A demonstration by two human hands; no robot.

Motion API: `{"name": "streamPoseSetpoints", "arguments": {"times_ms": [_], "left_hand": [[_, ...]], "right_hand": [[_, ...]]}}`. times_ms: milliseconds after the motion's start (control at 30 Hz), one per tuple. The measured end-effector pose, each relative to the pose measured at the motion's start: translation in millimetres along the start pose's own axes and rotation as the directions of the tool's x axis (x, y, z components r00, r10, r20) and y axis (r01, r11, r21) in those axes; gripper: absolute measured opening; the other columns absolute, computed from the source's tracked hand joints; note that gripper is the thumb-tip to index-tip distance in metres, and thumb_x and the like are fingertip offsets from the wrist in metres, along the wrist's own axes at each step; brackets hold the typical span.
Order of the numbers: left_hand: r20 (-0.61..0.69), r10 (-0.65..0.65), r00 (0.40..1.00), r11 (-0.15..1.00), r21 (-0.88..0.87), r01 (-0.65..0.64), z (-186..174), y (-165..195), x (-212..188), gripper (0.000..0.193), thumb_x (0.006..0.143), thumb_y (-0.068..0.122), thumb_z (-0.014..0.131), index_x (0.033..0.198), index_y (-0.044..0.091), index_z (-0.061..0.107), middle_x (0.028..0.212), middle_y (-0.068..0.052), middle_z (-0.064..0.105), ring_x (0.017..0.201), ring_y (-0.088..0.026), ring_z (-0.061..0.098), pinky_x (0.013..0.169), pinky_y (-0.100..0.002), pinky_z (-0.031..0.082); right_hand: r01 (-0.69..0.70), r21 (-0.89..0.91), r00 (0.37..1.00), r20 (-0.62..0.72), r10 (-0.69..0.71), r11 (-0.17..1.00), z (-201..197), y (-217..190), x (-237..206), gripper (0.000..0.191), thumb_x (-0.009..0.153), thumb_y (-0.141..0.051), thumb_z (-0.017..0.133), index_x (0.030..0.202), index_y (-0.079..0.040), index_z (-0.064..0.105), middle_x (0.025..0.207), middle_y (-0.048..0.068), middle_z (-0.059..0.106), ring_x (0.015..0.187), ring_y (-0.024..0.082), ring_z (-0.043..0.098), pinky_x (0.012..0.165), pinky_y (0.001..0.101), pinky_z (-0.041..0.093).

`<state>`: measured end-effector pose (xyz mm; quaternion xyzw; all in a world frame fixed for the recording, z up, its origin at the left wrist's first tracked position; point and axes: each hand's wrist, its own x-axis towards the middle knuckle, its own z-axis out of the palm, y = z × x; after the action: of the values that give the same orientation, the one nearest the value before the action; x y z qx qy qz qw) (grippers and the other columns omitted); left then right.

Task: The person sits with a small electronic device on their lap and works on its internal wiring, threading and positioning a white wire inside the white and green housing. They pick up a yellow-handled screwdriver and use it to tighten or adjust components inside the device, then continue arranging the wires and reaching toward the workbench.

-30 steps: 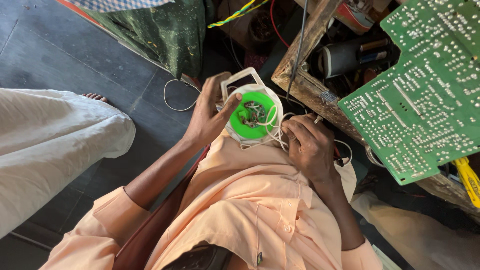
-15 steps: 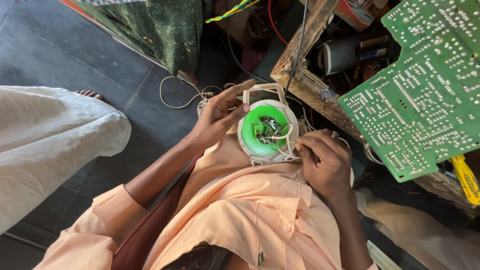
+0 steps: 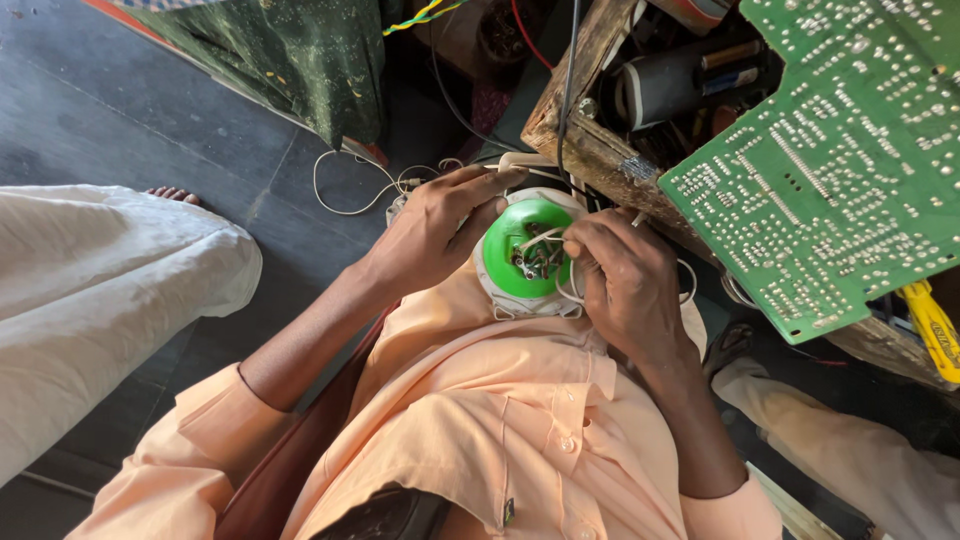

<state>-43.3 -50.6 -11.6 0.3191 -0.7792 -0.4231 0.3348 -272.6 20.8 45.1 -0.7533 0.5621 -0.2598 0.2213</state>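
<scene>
A round white housing with a green inner ring (image 3: 505, 262) rests against my chest, its open middle full of thin wires (image 3: 535, 255). My left hand (image 3: 435, 225) grips the housing from its left side, thumb and fingers across the rim. My right hand (image 3: 620, 280) lies over the right edge, its fingertips pinching a white wire above the centre. A white cord (image 3: 345, 185) trails from the housing onto the dark floor.
A large green circuit board (image 3: 830, 170) juts out at the upper right above a rough wooden bench edge (image 3: 590, 140) cluttered with parts. A yellow-handled tool (image 3: 930, 325) lies at the right. Another person's white-clad leg and bare foot (image 3: 100, 290) are at the left. Green cloth (image 3: 300, 50) hangs at the top.
The housing has shifted slightly right and up. My right hand has come onto it from below and now pinches a wire; my left hand has slid further over the rim.
</scene>
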Motion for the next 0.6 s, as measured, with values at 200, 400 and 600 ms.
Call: {"name": "streamPoseSetpoints", "arguments": {"times_ms": [200, 400, 600], "left_hand": [[0.013, -0.097, 0.995, 0.969, 0.230, 0.092, -3.5, 0.7, 6.0, 0.039, 0.104, 0.017, 0.062, 0.137, -0.003, 0.063, 0.106, -0.017, 0.069, 0.095, -0.033, 0.066, 0.083, -0.044, 0.054], [-0.050, 0.161, 0.986, 0.983, 0.101, -0.155, -7.7, 9.5, 6.5, 0.029, 0.100, 0.015, 0.070, 0.127, 0.004, 0.068, 0.131, -0.016, 0.060, 0.121, -0.035, 0.060, 0.103, -0.046, 0.050], [0.032, 0.188, 0.982, 0.982, 0.022, -0.189, 10.2, 11.5, 11.3, 0.015, 0.100, 0.015, 0.072, 0.111, 0.005, 0.072, 0.130, -0.014, 0.060, 0.123, -0.034, 0.056, 0.106, -0.045, 0.047]], "right_hand": [[-0.038, 0.070, 0.996, -0.078, 0.043, 0.997, 8.8, 1.7, 3.9, 0.010, 0.092, 0.003, 0.073, 0.101, 0.004, 0.068, 0.095, 0.015, 0.069, 0.083, 0.029, 0.071, 0.072, 0.0367, 0.055], [-0.092, 0.096, 0.995, -0.033, 0.096, 0.991, 12.2, 5.8, 1.9, 0.009, 0.092, 0.006, 0.071, 0.100, 0.004, 0.069, 0.092, 0.014, 0.069, 0.080, 0.027, 0.071, 0.070, 0.0356, 0.054], [-0.094, 0.055, 0.991, -0.094, 0.099, 0.994, 17.3, 3.4, 2.1, 0.009, 0.089, 0.007, 0.073, 0.096, 0.002, 0.070, 0.090, 0.013, 0.069, 0.079, 0.027, 0.070, 0.071, 0.0360, 0.053]]}}
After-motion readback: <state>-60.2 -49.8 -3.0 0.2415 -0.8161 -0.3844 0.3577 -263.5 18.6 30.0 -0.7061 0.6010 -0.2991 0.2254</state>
